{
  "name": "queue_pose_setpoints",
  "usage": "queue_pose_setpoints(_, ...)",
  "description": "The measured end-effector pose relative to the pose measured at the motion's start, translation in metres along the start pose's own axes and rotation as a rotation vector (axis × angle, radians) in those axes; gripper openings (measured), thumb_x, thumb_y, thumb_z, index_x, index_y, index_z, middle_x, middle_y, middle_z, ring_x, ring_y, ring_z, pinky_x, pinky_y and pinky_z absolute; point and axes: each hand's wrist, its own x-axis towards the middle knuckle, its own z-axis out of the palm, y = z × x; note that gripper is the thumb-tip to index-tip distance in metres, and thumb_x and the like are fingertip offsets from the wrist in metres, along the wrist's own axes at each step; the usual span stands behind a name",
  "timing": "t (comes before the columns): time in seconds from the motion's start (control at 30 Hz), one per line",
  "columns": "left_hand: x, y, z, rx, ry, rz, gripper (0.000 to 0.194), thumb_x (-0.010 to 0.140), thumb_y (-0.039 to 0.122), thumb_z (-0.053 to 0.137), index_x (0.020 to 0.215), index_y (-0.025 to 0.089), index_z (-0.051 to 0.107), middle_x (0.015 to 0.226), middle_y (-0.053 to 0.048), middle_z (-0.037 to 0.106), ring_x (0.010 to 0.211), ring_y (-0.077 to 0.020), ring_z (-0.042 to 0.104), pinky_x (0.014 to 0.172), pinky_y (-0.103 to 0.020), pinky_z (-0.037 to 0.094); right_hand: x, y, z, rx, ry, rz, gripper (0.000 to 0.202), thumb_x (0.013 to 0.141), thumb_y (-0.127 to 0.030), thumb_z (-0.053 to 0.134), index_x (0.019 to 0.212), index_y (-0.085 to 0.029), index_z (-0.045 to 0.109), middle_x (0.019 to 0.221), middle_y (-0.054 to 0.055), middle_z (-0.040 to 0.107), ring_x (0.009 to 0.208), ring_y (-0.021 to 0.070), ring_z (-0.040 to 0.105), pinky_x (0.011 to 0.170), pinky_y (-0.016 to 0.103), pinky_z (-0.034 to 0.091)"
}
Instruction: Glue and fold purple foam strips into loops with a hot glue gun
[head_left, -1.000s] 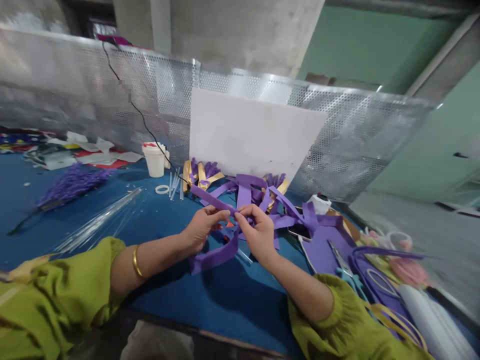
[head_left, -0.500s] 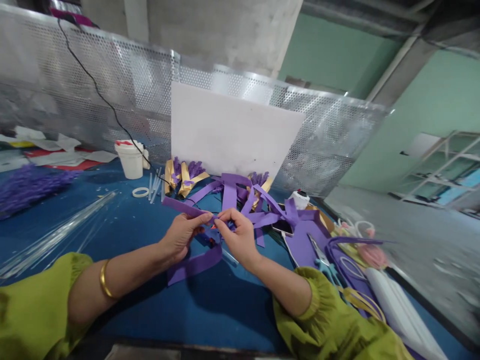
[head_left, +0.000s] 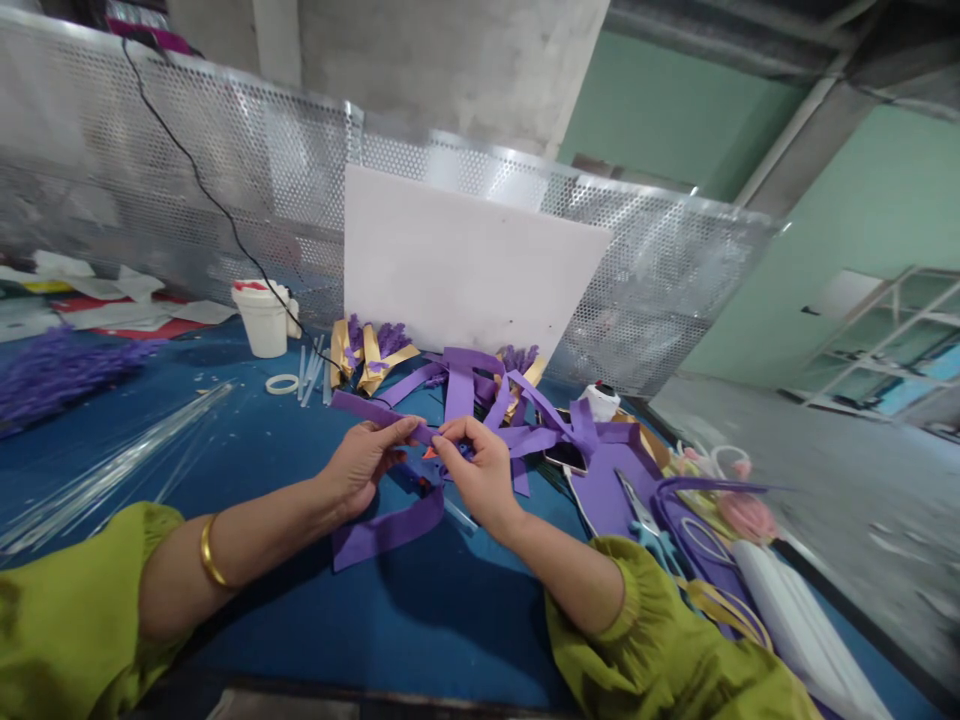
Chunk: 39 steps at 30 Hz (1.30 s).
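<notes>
Thumb and fingers of my left hand [head_left: 367,465] are closed on a purple ribbon strip [head_left: 367,410], whose free end sticks out up and to the left. My right hand [head_left: 480,470] pinches the same strip just to the right, close to the left fingertips. Another purple strip [head_left: 390,535] hangs in a curve below the hands onto the table. Under the hands, a blue object with an orange tip [head_left: 429,453] is mostly hidden; its kind I cannot make out. More purple strips [head_left: 459,385] lie in a loose heap right behind.
Wrapped lavender bunches [head_left: 382,355] lean by a white board [head_left: 465,265]. A white bucket [head_left: 262,318], a tape ring [head_left: 282,384] and clear glue sticks [head_left: 311,372] sit left. Scissors [head_left: 645,520], a phone [head_left: 566,456] and purple sheet [head_left: 615,480] lie right.
My left hand's grip has slid slightly left along the strip, opening a small gap between the two hands' fingertips. The right hand stays nearly in place.
</notes>
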Motion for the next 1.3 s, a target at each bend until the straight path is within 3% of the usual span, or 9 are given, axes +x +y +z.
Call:
queue_pose_setpoints(0.67, 0.006, 0.017, 0.002, -0.093, 0.111, 0.022, 0.025, 0.057, 0.022, 0.09, 0.071, 0.013, 0.072, 0.068, -0.001, 0.069, 0.061, -0.0108, 0.061, 0.056, -0.021, 0.042, 0.002, -0.004, -0.003, -0.012, 0.048, 0.011, 0.019, 0.084, -0.024, 0.064, 0.066, -0.022, 0.057, 0.075, 0.0, 0.066, 0.077, 0.0176, 0.063, 0.074, 0.031, 0.049)
queue_pose_setpoints(0.97, 0.016, 0.027, -0.002, -0.152, 0.176, 0.018, 0.005, 0.076, 0.014, 0.077, 0.076, 0.012, 0.073, 0.065, -0.001, 0.067, 0.055, -0.0086, 0.059, 0.051, -0.019, 0.043, 0.002, -0.006, -0.003, -0.004, 0.057, 0.037, 0.018, 0.082, -0.024, 0.065, 0.066, -0.022, 0.057, 0.075, 0.0, 0.066, 0.074, 0.0163, 0.063, 0.071, 0.03, 0.049)
queue_pose_setpoints(1.3, 0.023, 0.034, -0.006, -0.195, 0.175, 0.001, 0.006, 0.085, 0.013, 0.069, 0.082, 0.011, 0.073, 0.065, 0.0, 0.067, 0.05, -0.0066, 0.058, 0.046, -0.016, 0.043, 0.003, -0.007, -0.004, -0.006, 0.07, 0.019, 0.019, 0.083, -0.024, 0.064, 0.066, -0.022, 0.055, 0.074, 0.0, 0.066, 0.074, 0.0165, 0.062, 0.072, 0.03, 0.049)
